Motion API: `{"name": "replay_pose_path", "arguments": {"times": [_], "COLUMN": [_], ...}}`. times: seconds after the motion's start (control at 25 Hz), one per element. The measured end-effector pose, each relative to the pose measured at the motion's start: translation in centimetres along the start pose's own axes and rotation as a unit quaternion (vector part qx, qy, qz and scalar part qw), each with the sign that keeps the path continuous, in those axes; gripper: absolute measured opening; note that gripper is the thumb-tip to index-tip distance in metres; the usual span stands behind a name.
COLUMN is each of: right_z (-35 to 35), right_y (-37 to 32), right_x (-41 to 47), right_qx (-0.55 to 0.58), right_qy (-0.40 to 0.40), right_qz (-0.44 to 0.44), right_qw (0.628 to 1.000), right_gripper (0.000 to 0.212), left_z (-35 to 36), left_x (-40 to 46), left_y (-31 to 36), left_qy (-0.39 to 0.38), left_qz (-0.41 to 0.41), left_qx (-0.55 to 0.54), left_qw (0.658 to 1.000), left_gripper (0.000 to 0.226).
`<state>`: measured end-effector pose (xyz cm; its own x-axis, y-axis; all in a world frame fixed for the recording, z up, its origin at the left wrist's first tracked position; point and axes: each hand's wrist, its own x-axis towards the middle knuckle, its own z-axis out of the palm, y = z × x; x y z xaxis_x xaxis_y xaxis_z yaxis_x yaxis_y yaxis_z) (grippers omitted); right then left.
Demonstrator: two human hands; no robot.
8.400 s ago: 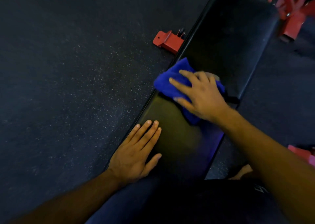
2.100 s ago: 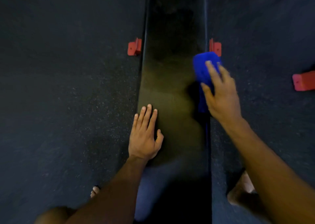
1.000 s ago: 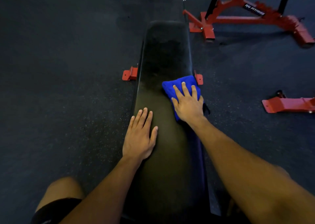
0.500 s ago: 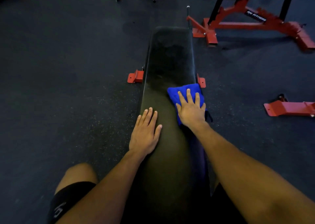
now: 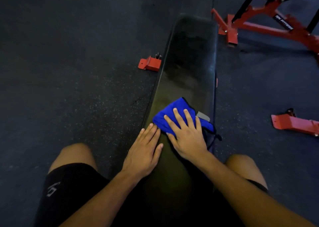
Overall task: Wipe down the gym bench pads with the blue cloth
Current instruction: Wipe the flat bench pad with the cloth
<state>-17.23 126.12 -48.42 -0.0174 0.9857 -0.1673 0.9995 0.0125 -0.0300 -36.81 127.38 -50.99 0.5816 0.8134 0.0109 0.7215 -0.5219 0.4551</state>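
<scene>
A long black bench pad (image 5: 188, 62) runs away from me down the middle of the view. The blue cloth (image 5: 170, 113) lies bunched on it, a little right of the pad's centre line. My right hand (image 5: 187, 135) presses flat on the cloth with fingers spread and straight. My left hand (image 5: 144, 151) rests flat on the pad's left edge, its fingertips just touching the cloth's left corner. I sit astride the near end, a knee on each side.
A red foot of the bench frame (image 5: 149, 64) sticks out on the left of the pad. Another red machine frame (image 5: 255, 24) stands at the back right, and a red bracket (image 5: 293, 123) lies on the dark rubber floor at right.
My right hand has slid the cloth leftward from the pad's right edge toward the middle, up against my left hand. The left hand stays planted on the left edge.
</scene>
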Motion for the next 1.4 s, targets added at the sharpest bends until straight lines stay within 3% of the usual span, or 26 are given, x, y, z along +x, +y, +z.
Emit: {"name": "replay_pose_path", "arguments": {"times": [0.12, 0.4, 0.48, 0.64, 0.76, 0.88, 0.96, 1.08, 1.16, 1.4], "right_z": [-0.5, -2.6, -2.3, -0.5, -0.5, -1.5, -2.6, -3.2, -2.8, -0.8], "right_y": [1.3, 3.6, 2.1, -1.7, -0.5, 3.0, 5.1, 5.4, 3.7, -0.5], "right_x": [6.5, 19.2, 17.3, 7.8, 7.8, 14.5, 18.4, 20.4, 18.3, 6.3], "right_qx": [-0.008, 0.022, 0.01, -0.003, -0.012, -0.043, -0.015, 0.017, 0.001, -0.02], "right_qy": [0.028, 0.025, 0.031, 0.027, 0.021, 0.058, 0.036, 0.008, 0.016, 0.006], "right_qz": [-0.016, 0.073, 0.06, -0.067, -0.129, -0.057, 0.025, 0.063, 0.046, -0.121], "right_qw": [0.999, 0.997, 0.998, 0.997, 0.991, 0.996, 0.999, 0.998, 0.999, 0.992], "right_gripper": [0.057, 0.054, 0.054, 0.054, 0.052, 0.056, 0.053, 0.053, 0.054, 0.057], "left_z": [0.3, 0.6, 0.5, 0.2, 0.3, 0.7, 0.5, 0.4, 0.3, -0.8], "left_x": [0.0, 0.2, 0.1, 0.2, 0.1, 0.2, 0.1, 0.1, 0.1, 0.1], "left_y": [-0.1, -0.4, -0.5, -0.4, -0.4, -0.6, -0.5, -0.4, -0.5, -0.1], "left_qy": [0.014, 0.027, 0.032, 0.032, 0.042, 0.048, 0.043, 0.038, 0.035, 0.003], "left_qz": [0.004, 0.004, 0.006, 0.004, 0.009, 0.019, 0.008, 0.002, 0.005, 0.0], "left_qx": [-0.011, -0.028, -0.028, -0.014, -0.005, -0.032, -0.028, -0.021, -0.016, 0.007], "left_qw": [1.0, 0.999, 0.999, 0.999, 0.999, 0.998, 0.999, 0.999, 0.999, 1.0], "left_gripper": [0.06, 0.06, 0.058, 0.057, 0.055, 0.056, 0.057, 0.057, 0.057, 0.064]}}
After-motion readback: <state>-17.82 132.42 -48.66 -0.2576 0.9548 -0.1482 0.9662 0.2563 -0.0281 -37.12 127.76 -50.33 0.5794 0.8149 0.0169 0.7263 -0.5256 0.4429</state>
